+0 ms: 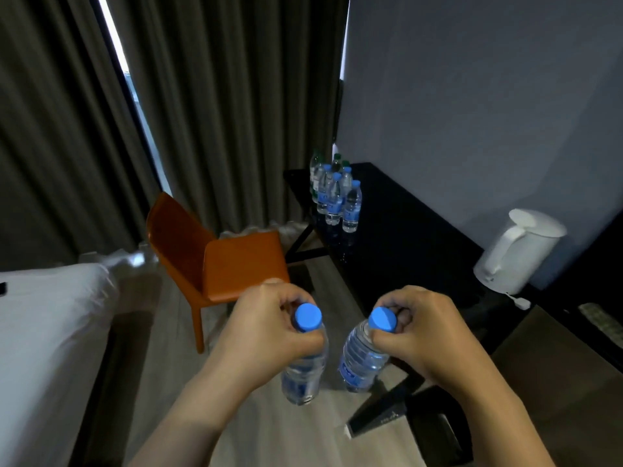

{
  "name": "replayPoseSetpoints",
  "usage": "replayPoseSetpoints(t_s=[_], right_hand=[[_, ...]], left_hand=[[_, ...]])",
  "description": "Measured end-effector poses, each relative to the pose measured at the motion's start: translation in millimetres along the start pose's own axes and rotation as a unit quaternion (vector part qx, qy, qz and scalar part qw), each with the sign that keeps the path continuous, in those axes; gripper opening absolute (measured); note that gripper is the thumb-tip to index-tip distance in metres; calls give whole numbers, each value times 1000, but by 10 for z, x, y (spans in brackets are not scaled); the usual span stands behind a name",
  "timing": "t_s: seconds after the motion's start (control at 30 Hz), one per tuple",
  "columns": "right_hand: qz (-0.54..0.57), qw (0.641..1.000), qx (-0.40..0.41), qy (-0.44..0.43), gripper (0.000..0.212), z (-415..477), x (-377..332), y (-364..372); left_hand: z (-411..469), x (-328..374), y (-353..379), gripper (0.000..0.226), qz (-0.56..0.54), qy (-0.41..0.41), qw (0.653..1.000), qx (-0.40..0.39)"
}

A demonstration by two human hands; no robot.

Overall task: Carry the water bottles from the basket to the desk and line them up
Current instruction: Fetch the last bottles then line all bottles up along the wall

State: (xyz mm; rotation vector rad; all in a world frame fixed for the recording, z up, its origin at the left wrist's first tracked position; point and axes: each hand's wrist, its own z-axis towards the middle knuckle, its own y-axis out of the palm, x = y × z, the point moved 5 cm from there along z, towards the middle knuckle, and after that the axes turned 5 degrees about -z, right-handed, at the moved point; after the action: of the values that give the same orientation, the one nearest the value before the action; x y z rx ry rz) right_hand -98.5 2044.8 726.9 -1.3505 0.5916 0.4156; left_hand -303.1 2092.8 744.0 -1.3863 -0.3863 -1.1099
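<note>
Bed is sitting well left of the left hand; not part of this. Worktop is running ahead of and to the right of both hands, black and glossy. Chair is standing just beyond the left hand, pulled away from the worktop, so the approach is looking open. Kettle is sitting on the worktop up-right of the right hand, taking up the near end.

Cluster of delivered bottles is standing upright at the worktop's far end, well ahead of both hands. It is looking more like a bunch than a line, so lining up is probably pending. Basket isn't showing.

Left bottle and right bottle are hanging over the floor, side by side, not touching.

Left hand is clamping the left bottle at the neck, fingers curled round under the cap. Right hand is doing the same on the right bottle. The neck grip is likely letting each bottle hang plumb, ready to set down base-first.

Judging: mid-carry, one bottle per hand, heading for the cluster.
</note>
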Motion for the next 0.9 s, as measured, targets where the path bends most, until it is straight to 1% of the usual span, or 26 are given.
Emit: replayPoseSetpoints(t_s=[0.13,0.43,0.57,0.8,0.9], right_hand=[[2,1000,15,2,18,533,130,-42],[-14,999,7,46,16,1389,471,16],[-32,997,7,66,15,1800,616,89],[-62,991,3,121,23,2565,754,159],[-62,987,13,147,23,2821,808,170]], left_hand=[[582,-82,46,21,-6,7,1000,13],[1646,-430,284,20,-16,-3,1000,-26],[2162,-679,416,20,-23,8,999,-44],[3155,-1010,547,19,-43,36,993,-101],[3488,-1154,607,22,-55,33,990,-129]])
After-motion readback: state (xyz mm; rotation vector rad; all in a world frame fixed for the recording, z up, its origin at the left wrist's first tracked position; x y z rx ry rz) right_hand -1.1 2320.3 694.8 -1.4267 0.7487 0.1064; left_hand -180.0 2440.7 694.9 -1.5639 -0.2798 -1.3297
